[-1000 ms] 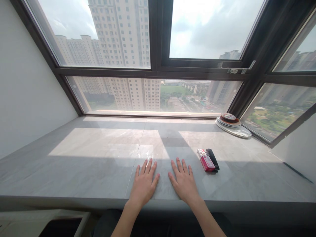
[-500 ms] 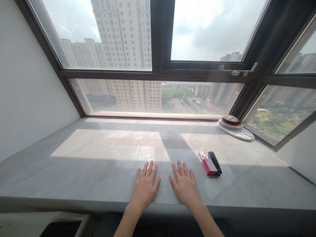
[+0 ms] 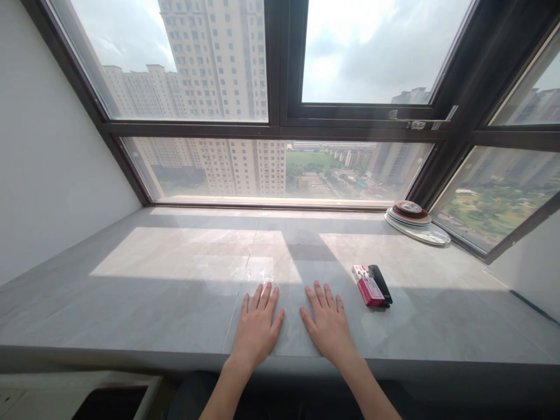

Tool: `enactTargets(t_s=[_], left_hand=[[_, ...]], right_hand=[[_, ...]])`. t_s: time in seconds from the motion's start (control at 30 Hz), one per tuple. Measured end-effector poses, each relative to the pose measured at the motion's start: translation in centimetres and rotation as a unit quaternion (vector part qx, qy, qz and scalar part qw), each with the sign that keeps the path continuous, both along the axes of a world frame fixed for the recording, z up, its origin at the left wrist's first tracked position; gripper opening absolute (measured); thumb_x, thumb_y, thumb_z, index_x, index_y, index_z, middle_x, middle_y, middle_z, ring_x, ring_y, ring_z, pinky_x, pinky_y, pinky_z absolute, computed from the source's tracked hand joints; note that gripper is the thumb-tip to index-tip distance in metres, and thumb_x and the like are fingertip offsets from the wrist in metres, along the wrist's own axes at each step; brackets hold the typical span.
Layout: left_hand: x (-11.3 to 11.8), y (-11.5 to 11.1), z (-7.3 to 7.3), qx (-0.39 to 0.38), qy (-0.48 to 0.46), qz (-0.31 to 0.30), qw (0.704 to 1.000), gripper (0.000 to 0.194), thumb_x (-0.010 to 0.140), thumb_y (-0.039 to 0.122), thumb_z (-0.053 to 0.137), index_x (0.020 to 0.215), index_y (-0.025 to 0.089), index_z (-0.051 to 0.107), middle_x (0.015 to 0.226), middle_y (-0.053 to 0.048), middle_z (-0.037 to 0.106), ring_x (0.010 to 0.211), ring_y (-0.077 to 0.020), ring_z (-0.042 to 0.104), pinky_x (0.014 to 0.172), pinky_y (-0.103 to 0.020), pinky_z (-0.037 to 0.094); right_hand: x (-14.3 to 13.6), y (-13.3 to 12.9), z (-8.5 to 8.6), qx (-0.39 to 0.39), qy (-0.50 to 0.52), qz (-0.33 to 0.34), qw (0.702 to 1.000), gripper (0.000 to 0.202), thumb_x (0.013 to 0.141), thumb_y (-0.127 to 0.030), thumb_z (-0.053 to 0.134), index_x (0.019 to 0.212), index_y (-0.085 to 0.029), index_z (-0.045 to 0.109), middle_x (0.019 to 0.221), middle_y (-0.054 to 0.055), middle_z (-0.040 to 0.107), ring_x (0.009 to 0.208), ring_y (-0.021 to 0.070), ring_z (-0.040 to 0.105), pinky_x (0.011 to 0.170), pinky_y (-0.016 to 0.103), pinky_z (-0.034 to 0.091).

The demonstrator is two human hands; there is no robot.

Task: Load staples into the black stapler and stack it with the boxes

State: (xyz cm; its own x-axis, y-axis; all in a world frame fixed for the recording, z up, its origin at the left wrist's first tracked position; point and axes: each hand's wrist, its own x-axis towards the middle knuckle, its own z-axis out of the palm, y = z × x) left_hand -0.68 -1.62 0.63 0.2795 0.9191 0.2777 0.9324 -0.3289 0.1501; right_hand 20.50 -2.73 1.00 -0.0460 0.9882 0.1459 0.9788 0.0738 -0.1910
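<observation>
My left hand (image 3: 257, 324) lies flat on the grey stone-look sill (image 3: 131, 321), fingers spread and holding nothing. Just beyond its fingertips is a small clear plastic sheet or bag (image 3: 260, 271), shiny in the sunlight. To the right, palm down on the same surface, my right hand (image 3: 329, 324) is open too, with a gap between the two thumbs. A pink and white box (image 3: 370, 288) sits a little way to the right of that hand. Against the box's right side rests a long black object (image 3: 381, 286), which looks like a stapler.
A stack of round plates or lids (image 3: 410, 217) stands on a flat, pale oval board (image 3: 431, 234) in the far right corner. Dark-framed windows (image 3: 273, 131) rise behind the sill. A white wall (image 3: 52, 169) bounds the left side. The sill's front edge (image 3: 131, 353) runs below my wrists.
The view has shifted very slightly. Both hands and the things on the sill stay in the same places.
</observation>
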Motion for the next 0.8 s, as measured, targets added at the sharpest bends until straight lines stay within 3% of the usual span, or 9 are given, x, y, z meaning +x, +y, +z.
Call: enactTargets(t_s=[0.57,0.8], left_hand=[[0.19,-0.14,0.04,-0.003,0.002,0.008,1.0,0.056,0.104,0.048,0.03,0.158,0.035,0.031,0.167,-0.002,0.025,0.15,-0.0306,0.03,0.121,-0.057,0.019],[0.45,-0.4,0.25,0.013,0.006,0.021,1.0,0.061,0.101,0.052,0.036,0.159,0.037,0.027,0.169,-0.001,0.017,0.156,-0.0356,0.009,0.121,-0.067,0.005]], right_hand=[[-0.09,0.1,-0.49,0.016,-0.01,0.001,1.0,0.062,0.103,-0.055,0.027,0.16,-0.03,0.031,0.169,0.004,0.02,0.156,0.0302,0.008,0.123,0.056,0.004],[-0.27,0.11,-0.56,0.009,-0.016,-0.011,1.0,0.066,0.102,-0.059,0.029,0.161,-0.03,0.026,0.17,0.002,0.01,0.156,0.0343,-0.006,0.121,0.061,0.0]])
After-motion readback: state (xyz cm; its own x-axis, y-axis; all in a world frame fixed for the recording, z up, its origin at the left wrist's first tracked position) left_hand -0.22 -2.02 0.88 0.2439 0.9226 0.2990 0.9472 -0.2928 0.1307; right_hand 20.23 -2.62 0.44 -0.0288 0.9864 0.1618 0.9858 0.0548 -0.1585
